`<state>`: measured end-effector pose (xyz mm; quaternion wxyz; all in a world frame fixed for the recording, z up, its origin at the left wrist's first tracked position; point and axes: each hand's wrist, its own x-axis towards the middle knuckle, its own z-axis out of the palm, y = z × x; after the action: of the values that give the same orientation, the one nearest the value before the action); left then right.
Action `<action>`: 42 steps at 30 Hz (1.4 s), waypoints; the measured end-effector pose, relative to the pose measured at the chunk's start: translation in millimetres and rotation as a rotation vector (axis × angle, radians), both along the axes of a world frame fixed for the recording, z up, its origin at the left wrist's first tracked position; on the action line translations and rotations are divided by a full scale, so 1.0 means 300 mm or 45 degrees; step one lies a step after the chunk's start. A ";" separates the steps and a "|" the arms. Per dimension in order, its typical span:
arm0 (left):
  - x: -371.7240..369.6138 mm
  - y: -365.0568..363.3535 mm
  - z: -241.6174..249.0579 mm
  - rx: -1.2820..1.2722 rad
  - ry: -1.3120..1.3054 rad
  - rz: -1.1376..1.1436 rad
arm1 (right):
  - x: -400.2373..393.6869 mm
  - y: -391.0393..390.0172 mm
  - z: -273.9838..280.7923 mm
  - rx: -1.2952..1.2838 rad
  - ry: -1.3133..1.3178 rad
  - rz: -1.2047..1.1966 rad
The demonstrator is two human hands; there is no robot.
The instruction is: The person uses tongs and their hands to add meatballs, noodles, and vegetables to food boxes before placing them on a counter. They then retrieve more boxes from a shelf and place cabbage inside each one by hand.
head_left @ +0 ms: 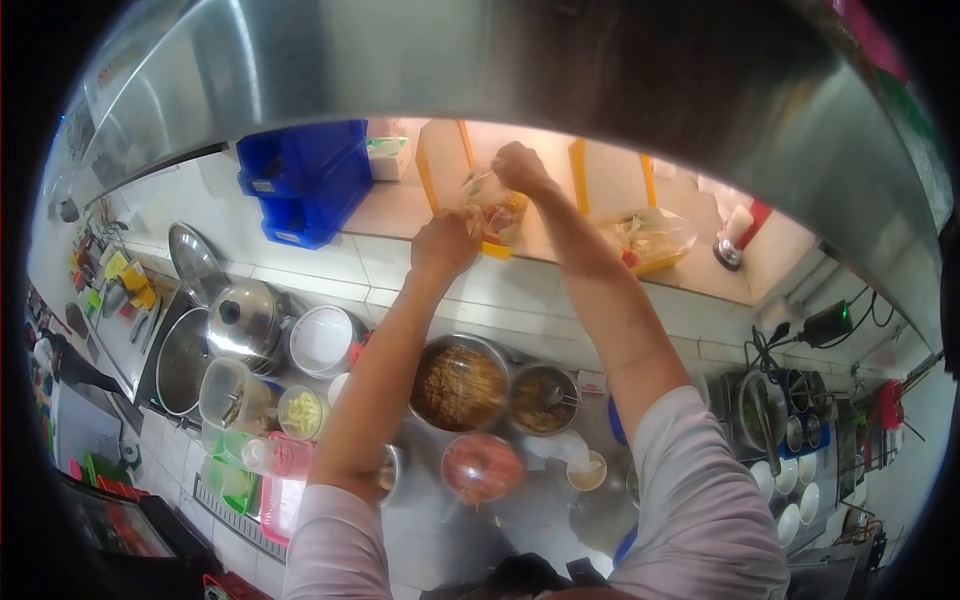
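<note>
On the lit shelf stands an open yellow-edged takeaway box [494, 249] with its white lid raised. Colourful food [503, 215] lies inside it. My left hand [447, 242] is at the box's near left corner, fingers closed; what they grip is hidden. Above the food, my right hand [522, 168] is closed in a pinch, with something pale and thin at its fingertips that I cannot make out. To the right, a second open takeaway box [655, 265] holds food on a clear plastic sheet [678, 232] that sticks out past its edge.
Blue stacking bins [310, 180] stand left on the shelf; a bell-like metal object [728, 254] sits right. Below are a pan of minced food [458, 385], a smaller pot [543, 400], a bowl of pinkish food [482, 468] and a lidded pot [243, 322]. A metal hood [480, 60] hangs overhead.
</note>
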<state>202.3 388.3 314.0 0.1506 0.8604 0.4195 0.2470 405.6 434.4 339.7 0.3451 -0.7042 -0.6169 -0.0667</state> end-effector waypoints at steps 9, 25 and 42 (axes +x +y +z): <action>0.069 -0.026 0.038 0.260 0.066 -0.035 | 0.091 0.007 -0.084 0.317 -0.265 -0.371; 0.148 0.057 -0.074 0.212 -0.024 -0.228 | -0.009 -0.007 -0.075 -0.133 -0.163 0.279; 0.077 -0.022 -0.083 0.311 -0.194 -0.099 | -0.081 -0.011 -0.094 -0.283 -0.308 -0.190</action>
<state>225.4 381.6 289.2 0.0855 0.8667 0.3401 0.3548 381.2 431.2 311.6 0.1824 -0.7686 -0.6037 -0.1078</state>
